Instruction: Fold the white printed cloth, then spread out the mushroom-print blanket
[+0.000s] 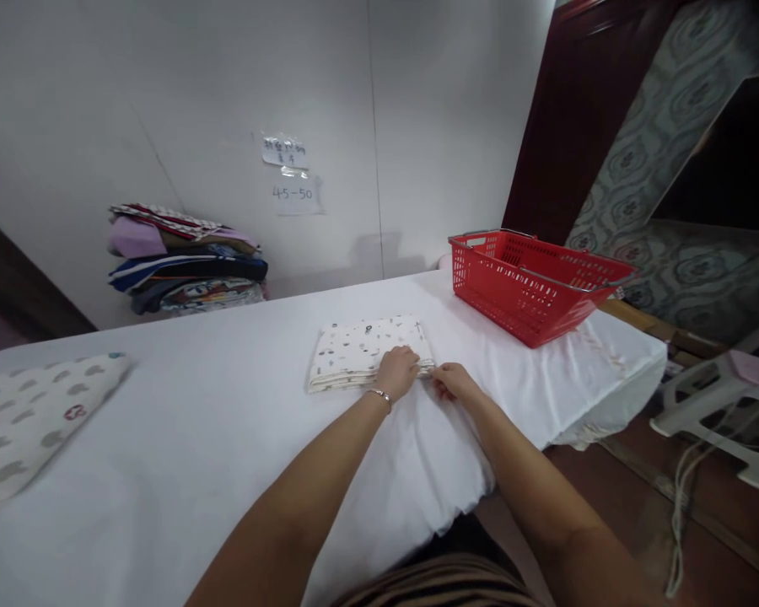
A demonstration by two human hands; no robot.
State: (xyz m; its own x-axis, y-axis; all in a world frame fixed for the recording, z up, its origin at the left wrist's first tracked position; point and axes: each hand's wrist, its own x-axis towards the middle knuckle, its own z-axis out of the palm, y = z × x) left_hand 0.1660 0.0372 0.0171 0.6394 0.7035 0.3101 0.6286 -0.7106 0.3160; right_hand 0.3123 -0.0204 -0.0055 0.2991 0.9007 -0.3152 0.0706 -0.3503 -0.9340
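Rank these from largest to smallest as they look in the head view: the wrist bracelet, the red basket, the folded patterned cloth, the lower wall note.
1. Red basket
2. Folded patterned cloth
3. Lower wall note
4. Wrist bracelet, smallest despite being nearer the camera than the note

Facing a cloth (pixel 367 337) at twelve o'clock on the table (pixel 196 405), resting the left hand (pixel 397 371) on it and holding the right hand (pixel 456 384) at its four-o'clock corner. Having a second cloth (pixel 44 413) at ten and a basket (pixel 499 291) at one, both on the table, a clothes pile (pixel 183 270) at eleven by its far edge, a stool (pixel 737 394) past it at two, a wall (pixel 455 126) behind.
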